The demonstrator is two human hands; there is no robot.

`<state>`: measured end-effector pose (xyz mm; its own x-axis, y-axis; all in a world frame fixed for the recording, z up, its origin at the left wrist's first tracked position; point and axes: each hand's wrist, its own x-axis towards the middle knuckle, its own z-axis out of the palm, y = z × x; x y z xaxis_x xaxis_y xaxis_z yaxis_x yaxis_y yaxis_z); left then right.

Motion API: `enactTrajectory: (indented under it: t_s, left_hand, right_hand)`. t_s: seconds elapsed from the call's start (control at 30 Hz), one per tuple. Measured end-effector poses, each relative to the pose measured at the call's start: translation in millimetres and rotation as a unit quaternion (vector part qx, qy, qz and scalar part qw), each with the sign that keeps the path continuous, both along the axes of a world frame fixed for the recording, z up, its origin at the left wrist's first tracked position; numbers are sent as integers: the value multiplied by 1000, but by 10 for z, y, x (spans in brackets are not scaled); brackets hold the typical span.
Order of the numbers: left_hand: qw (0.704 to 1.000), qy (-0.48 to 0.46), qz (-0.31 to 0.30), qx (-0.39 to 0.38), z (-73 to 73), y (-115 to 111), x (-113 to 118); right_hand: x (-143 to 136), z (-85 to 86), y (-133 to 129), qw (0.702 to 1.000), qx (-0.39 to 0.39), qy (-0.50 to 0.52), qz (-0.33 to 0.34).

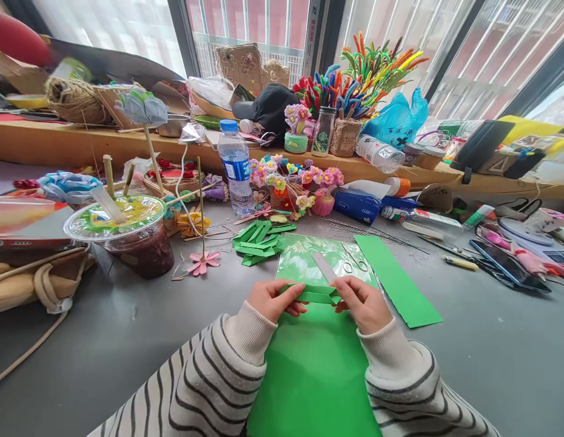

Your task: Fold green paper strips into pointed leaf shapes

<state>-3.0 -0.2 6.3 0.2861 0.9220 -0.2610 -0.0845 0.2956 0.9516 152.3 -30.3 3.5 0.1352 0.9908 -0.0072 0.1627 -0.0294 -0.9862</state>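
Observation:
My left hand [278,298] pinches one end of a folded green paper strip [316,294], and my right hand [361,301] grips its other end. The strip is held level above a large green paper sheet [313,376]. Just beyond my hands a ruler [323,267] and a pair of scissors [355,265] lie on a clear plastic packet of green paper [295,255]. To the right is a cut green paper piece [398,282]. A pile of folded green paper strips [260,241] sits to the left of the packet.
At the left stand a lidded drink cup [141,243] and a water bottle [235,170]. A pink paper flower [202,262] stands on the grey table [173,340]. A phone [509,265] lies at the right. Craft materials crowd the wooden ledge [182,145] behind.

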Motion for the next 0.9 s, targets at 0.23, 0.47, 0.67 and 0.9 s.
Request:
enactTrajectory:
  t_s: [0.23,0.47,0.67,0.9]
  left_hand:
    - [1000,-7,17,5,30,-9,22]
    - [1000,-13,3,-8,45,-6,-17]
    - [999,-45,25,-1,20,-38,0]
    - [999,-34,27,22,-13,-22,0]
  right_hand:
    - [-112,-32,-21,998,-5,57,-2]
    - [-63,25,-28,997,-21,77,0]
    - [-54,22,-29,995,-40,93,-8]
    - [-44,5,-27,995,-3,99,1]
